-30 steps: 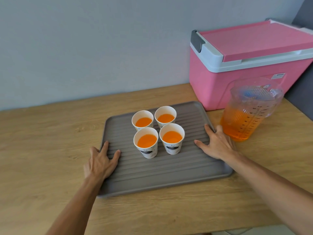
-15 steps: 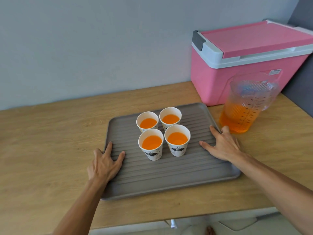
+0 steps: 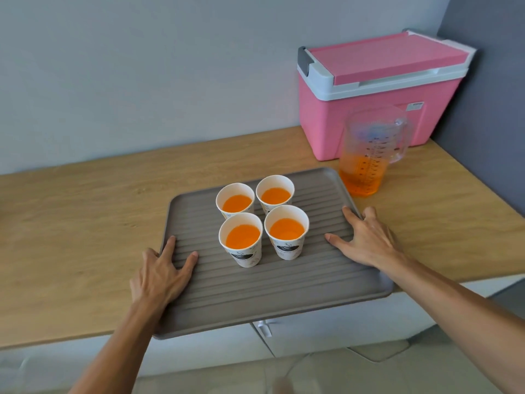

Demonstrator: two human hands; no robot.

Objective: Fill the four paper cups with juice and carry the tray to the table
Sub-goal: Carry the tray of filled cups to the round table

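A grey ribbed tray [image 3: 272, 297] carries four white paper cups holding orange juice, grouped in a square: two at the back [image 3: 235, 204] [image 3: 275, 198] and two at the front [image 3: 241, 240] [image 3: 287, 232]. My left hand [image 3: 160, 275] grips the tray's left edge, thumb on top. My right hand [image 3: 366, 240] grips the right edge the same way. The tray's near edge juts out past the front of the wooden counter [image 3: 71, 223].
A clear measuring jug [image 3: 369, 155], about a third full of orange juice, stands just right of the tray's far corner. A pink cooler box [image 3: 377, 95] sits behind it against the wall. White cabinet fronts [image 3: 326, 331] and the floor show below the counter.
The tray has come toward me with both hands on its sides and now overhangs the counter's front edge. The view has pulled back, so cabinets and floor show.
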